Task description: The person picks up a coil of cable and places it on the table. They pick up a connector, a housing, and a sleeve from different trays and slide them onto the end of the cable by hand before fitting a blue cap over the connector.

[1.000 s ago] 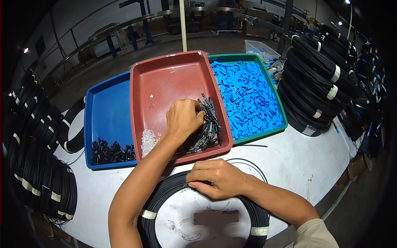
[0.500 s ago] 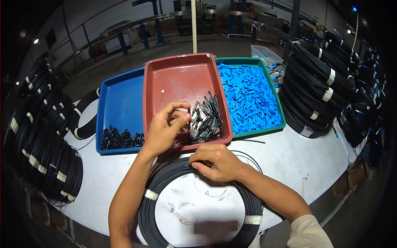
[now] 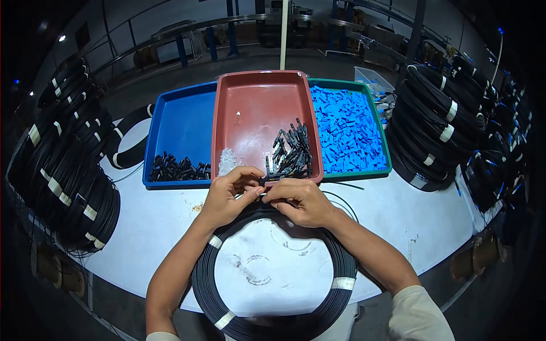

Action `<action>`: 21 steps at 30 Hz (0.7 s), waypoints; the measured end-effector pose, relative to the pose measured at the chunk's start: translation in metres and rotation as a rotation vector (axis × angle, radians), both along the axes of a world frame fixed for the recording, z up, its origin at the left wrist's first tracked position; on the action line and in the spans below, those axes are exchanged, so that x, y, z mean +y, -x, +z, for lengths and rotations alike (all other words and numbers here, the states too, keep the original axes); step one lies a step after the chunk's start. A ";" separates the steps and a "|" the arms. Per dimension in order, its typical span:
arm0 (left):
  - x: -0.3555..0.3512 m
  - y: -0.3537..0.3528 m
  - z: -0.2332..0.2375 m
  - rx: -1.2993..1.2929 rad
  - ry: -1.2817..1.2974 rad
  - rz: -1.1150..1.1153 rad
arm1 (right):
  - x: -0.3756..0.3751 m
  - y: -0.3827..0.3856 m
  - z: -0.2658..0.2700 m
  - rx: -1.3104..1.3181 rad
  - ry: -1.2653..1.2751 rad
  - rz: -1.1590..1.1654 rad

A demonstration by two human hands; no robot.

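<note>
My left hand [image 3: 232, 196] is closed in a pinch just in front of the red tray [image 3: 223, 122], with a small black piece at its fingertips. Its fingertips meet those of my right hand [image 3: 300, 203], which is closed too, over the top of a black cable coil [image 3: 202, 278] bound with white tape. What my right fingers pinch is hidden. Long black connector parts [image 3: 294, 150] lie in the right part of the red tray, and small clear pieces [image 3: 228, 161] lie at its left.
A blue tray [image 3: 179, 116] with black parts stands left, a green tray [image 3: 389, 162] full of blue connectors [image 3: 350, 131] right. Stacks of taped cable coils rise at the left [image 3: 74, 193] and right [image 3: 438, 125] of the white table [image 3: 392, 227].
My left hand has moved from over the red tray down to my right hand, bringing the black piece along. The view has shifted, and the clear pieces now show.
</note>
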State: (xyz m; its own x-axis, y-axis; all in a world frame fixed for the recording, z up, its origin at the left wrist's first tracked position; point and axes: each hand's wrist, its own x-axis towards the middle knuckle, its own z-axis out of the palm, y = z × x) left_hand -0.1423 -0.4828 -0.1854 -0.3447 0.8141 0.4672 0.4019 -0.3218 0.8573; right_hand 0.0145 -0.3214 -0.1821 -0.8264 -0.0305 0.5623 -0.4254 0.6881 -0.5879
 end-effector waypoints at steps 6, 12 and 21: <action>-0.002 0.000 -0.001 0.115 -0.053 0.136 | -0.001 -0.001 0.002 0.031 -0.005 0.024; -0.002 0.001 0.000 0.227 -0.065 0.130 | -0.004 -0.002 0.004 0.069 0.055 -0.132; -0.005 0.002 0.001 0.294 -0.066 0.098 | -0.003 -0.002 0.006 0.172 0.081 -0.255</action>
State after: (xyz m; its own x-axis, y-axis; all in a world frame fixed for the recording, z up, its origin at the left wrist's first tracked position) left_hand -0.1447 -0.4875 -0.1844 -0.2620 0.7484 0.6093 0.6613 -0.3206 0.6782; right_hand 0.0167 -0.3239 -0.1760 -0.6940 0.2157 0.6869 -0.3434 0.7394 -0.5792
